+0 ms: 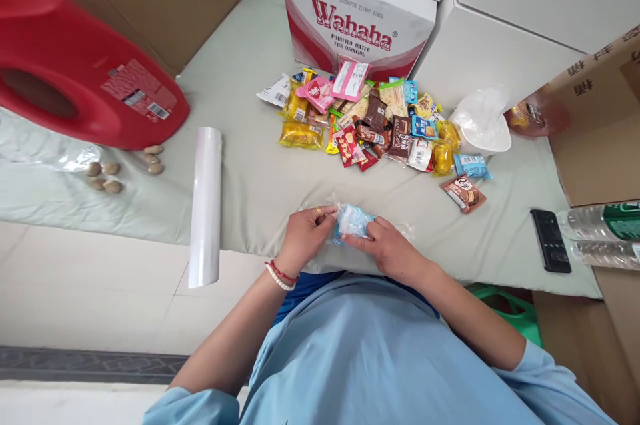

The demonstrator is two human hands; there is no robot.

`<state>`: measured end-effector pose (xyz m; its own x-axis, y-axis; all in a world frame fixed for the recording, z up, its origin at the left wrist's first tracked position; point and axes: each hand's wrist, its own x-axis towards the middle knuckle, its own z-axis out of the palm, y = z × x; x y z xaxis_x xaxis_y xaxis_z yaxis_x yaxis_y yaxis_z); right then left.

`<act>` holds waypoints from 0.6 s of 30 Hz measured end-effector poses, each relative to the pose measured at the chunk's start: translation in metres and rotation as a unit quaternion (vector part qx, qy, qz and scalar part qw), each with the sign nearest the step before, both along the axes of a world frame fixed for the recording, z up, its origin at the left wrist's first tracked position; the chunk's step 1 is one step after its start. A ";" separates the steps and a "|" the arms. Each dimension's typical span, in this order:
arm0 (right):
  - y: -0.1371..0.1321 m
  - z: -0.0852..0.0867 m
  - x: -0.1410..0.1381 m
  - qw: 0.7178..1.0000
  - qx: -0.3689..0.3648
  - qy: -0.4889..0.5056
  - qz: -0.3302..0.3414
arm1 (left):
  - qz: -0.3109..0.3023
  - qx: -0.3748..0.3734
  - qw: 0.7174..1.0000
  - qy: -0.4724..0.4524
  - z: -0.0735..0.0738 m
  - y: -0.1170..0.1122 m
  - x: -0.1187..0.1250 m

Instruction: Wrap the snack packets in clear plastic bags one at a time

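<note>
Blue packet held at the worktop's near edge, clear film about it

Near the front of the worktop (260, 202), a small blue packet (354, 218) is held just before the body, probably so that it can be reached by both hands with the arms bent. By the left hand (306, 232), clear film (334, 198) appears to be pinched between thumb and finger at the packet's left end. By the right hand (394, 248), the packet is gripped from its right side, the thumb laid along the near edge, seemingly so that it is steadied while the film is handled. Whether the film passes fully around it cannot be told. A shiny pale roll (205, 205) is laid to the left, its near end projecting past the edge, perhaps for easy reach. The snack pile (375, 122) is heaped farther back, before the carton (355, 18), presumably out of the wrists' way
</note>
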<state>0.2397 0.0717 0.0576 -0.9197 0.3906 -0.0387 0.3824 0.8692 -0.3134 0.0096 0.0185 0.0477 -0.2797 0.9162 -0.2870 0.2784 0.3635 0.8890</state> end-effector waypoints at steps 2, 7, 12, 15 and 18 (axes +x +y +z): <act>-0.004 0.005 -0.005 0.999 0.021 -0.042 -0.005 | 0.025 0.021 0.998 0.057 0.003 0.004 -0.007; -0.014 0.020 -0.018 0.994 0.030 -0.105 -0.017 | 0.143 0.096 0.977 0.122 0.018 0.016 -0.004; -0.019 0.027 -0.021 0.992 0.042 -0.117 -0.033 | -0.010 0.118 0.959 0.256 0.030 0.029 0.028; -0.019 0.027 -0.020 0.992 0.029 -0.117 -0.040 | -0.018 0.141 0.956 0.257 0.031 0.022 0.025; -0.017 0.024 -0.017 0.992 0.013 -0.113 -0.047 | 0.035 0.203 0.948 0.243 0.025 -0.006 0.004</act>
